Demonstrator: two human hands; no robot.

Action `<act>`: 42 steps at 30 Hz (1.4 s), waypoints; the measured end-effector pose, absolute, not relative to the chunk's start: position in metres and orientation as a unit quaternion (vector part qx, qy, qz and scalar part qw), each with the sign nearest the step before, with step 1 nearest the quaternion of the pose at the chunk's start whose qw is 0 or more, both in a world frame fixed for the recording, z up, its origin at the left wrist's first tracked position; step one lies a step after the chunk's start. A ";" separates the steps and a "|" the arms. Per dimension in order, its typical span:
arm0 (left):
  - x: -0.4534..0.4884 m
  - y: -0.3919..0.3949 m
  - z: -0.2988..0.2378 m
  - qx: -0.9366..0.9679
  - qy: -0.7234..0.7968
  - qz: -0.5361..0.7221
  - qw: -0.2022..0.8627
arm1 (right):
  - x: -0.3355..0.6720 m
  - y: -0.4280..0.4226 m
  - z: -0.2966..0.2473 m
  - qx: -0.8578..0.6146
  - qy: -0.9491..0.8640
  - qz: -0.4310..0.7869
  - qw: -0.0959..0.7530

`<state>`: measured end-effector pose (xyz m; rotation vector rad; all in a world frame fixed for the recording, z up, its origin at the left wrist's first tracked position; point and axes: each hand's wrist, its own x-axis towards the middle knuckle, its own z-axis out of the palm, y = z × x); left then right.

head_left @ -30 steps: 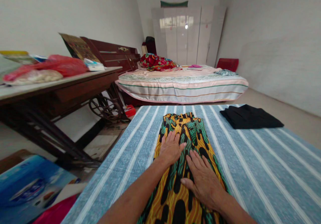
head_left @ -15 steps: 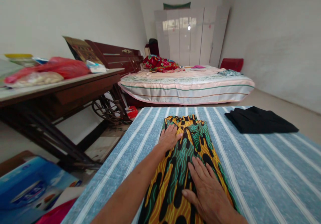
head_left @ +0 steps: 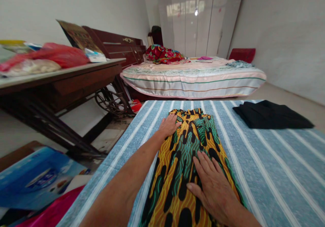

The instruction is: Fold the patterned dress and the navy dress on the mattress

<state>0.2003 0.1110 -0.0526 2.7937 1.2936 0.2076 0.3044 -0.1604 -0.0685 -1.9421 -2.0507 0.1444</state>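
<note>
A patterned garment [head_left: 181,162] in yellow, green and black lies lengthwise in front of me, folded into a long strip. It rests on a blue cloth with white stripes [head_left: 127,145]. My left hand [head_left: 169,124] lies flat on the upper left edge of the garment, fingers stretched out. Lower down, towards the right edge, my right hand [head_left: 212,179] presses flat on it with the fingers spread and the thumb out. Neither hand grips the fabric. The garment's near end runs out of view at the bottom.
A folded black cloth [head_left: 271,115] lies at the right on the striped surface. Left stands a sewing-machine table [head_left: 83,73] with a red plastic bag [head_left: 66,55] on it, and a blue carton [head_left: 43,178] below. Beyond are a bed [head_left: 193,79] and a wardrobe [head_left: 188,27].
My left hand has shifted slightly outward to the garment's left edge. The right hand stays nearly in place on the fabric. My view has tilted down a little.
</note>
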 end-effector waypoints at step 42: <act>0.163 -0.052 -0.044 0.921 0.385 0.048 0.028 | 0.312 -0.163 -0.059 -0.686 -0.717 0.050 0.115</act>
